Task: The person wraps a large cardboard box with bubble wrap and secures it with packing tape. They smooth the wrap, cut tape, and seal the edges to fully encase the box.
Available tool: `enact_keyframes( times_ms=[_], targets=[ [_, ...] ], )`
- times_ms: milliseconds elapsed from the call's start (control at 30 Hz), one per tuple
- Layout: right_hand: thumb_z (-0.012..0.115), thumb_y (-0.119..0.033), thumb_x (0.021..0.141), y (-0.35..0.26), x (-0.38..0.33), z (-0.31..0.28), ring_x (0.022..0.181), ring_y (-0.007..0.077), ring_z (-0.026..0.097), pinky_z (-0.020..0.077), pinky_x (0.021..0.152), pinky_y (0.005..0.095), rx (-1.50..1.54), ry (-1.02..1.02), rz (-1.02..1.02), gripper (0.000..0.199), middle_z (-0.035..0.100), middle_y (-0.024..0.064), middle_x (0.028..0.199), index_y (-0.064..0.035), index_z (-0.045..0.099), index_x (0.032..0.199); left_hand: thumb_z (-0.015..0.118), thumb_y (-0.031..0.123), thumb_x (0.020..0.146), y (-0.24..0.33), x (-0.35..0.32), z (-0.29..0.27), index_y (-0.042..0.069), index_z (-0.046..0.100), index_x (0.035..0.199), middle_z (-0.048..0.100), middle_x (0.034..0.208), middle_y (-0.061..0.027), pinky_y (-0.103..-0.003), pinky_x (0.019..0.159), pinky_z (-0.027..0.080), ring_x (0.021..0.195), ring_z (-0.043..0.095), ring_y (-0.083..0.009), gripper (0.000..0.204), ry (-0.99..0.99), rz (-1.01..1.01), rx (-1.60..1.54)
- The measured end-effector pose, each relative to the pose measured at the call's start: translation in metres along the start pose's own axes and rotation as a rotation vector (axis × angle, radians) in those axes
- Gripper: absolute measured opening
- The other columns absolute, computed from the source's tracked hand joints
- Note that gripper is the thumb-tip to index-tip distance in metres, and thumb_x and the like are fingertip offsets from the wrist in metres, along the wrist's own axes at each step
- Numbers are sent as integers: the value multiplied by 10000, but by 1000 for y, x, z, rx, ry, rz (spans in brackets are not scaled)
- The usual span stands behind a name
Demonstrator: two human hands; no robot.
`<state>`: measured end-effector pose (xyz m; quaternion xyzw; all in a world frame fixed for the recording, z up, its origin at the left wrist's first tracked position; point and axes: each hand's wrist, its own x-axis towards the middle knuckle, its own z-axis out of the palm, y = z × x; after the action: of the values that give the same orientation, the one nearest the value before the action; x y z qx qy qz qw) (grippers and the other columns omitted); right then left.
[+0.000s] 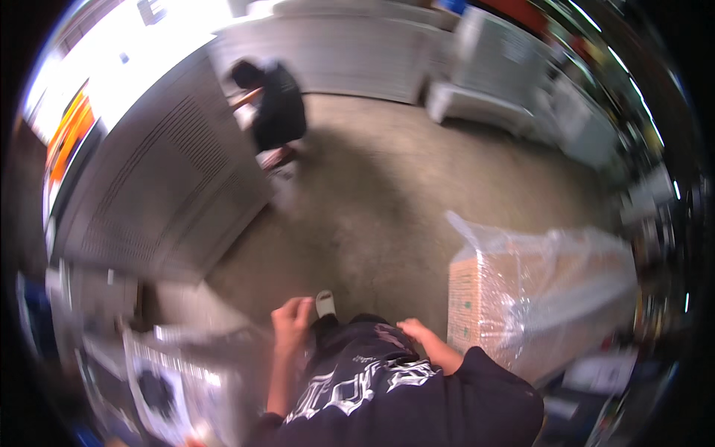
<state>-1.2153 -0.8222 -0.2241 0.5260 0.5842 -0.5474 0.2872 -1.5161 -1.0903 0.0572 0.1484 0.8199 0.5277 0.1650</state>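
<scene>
My left hand [291,319] is raised in front of my body with its fingers curled in, and nothing shows in it. My right hand [417,332] hangs by the hem of my dark printed shirt [365,384], loosely closed, with no object visible in it. Nearest to the right hand stands a large cardboard box [514,298] in clear plastic wrap, apart from the fingers. One light-coloured shoe [325,303] shows on the floor between my hands. The picture is somewhat blurred.
A tall grey metal cabinet panel with slots [160,175] stands at the left. Beside it, a person in dark clothes [279,108] crouches. Wrapped white units [499,63] and a long grey cabinet [335,56] line the back. Plastic-wrapped goods [175,387] are at the lower left.
</scene>
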Motion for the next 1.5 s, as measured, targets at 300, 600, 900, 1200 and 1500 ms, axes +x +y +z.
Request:
enact_keyframes(
  times_ms=[300, 600, 900, 1200, 1500],
  targets=[
    [638, -390, 1018, -85, 40, -48, 919, 204, 722, 554, 765, 361, 1105, 254, -159, 425, 747, 98, 1059, -74, 628, 1301, 681, 183, 988, 117, 220, 144, -41, 732, 991, 610, 624, -37, -267, 541, 426, 580, 503, -51, 230, -809, 396, 328],
    [667, -385, 948, -102, 158, -63, 828, 262, 726, 569, 713, 438, 1119, 392, 310, 416, 748, 149, 927, -10, 725, 1118, 670, 322, 973, 244, 326, 432, 61, 745, 1062, 688, 693, -201, -411, 655, 579, 661, 715, -356, 286, -1287, 684, 495],
    [656, -387, 944, -169, 196, -249, 822, 275, 724, 570, 725, 441, 1213, 510, 211, 419, 744, 149, 911, -11, 729, 1111, 676, 311, 966, 330, 484, 660, 11, 749, 1079, 724, 848, -234, -405, 712, 571, 781, 751, -334, 329, -1372, 816, 582],
    [644, -389, 939, -173, 250, -423, 815, 288, 721, 571, 738, 444, 1469, 586, 504, 422, 740, 148, 895, -11, 733, 1103, 696, 252, 972, 380, 577, 950, 2, 755, 970, 607, 577, -109, -345, 510, 430, 510, 542, -128, 258, -1487, 806, 385],
    [633, -392, 935, -223, 316, -673, 809, 301, 718, 572, 750, 447, 1095, 998, 221, 426, 736, 148, 879, -12, 737, 1096, 517, 395, 1051, 593, 568, 1260, 107, 692, 1246, 728, 1156, -181, -494, 959, 525, 1054, 687, -394, 390, -1778, 1268, 981]
  ],
)
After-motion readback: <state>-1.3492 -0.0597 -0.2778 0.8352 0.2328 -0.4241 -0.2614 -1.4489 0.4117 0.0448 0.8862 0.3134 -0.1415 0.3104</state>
